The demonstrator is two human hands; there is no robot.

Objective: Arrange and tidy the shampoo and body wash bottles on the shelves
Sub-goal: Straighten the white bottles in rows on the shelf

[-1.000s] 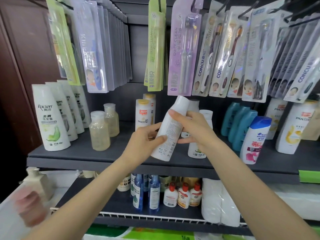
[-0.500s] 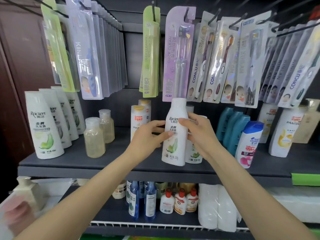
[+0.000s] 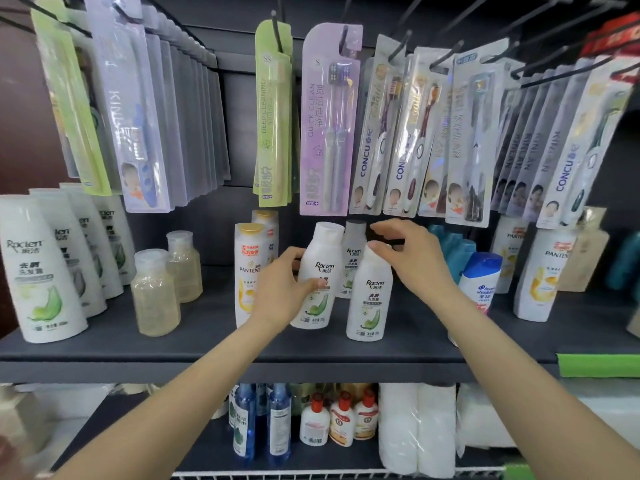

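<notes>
Three small white Raclen bottles stand clustered near the middle of the upper shelf (image 3: 450, 344), and your hands are on two of them. Your left hand (image 3: 280, 292) curls round the left Raclen bottle (image 3: 320, 268), thumb across its label and fingers behind, so you are gripping it; it stands upright on its base, long axis vertical, cap up, label facing you, set a little back from the shelf's front edge. Your right hand (image 3: 412, 258) is spread with relaxed fingers over the cap of the front Raclen bottle (image 3: 370, 296), fingertips touching or just above it; it holds nothing that shows. That bottle is also upright with its label forward, and it stands nearer the front edge than its neighbour. The rear Raclen bottle (image 3: 353, 258) stands behind and between them, partly hidden. I judge you are steadying one bottle while squaring the other, so the fronts line up and the labels read outward. Beside your left wrist stands a Pantene bottle (image 3: 247, 271); towards the shelf's right end is a blue-capped bottle (image 3: 481, 282), and at the left end a row of larger Raclen bottles (image 3: 38, 268). Toothbrush packs (image 3: 329, 119) hang low above the caps, so lift with care.
</notes>
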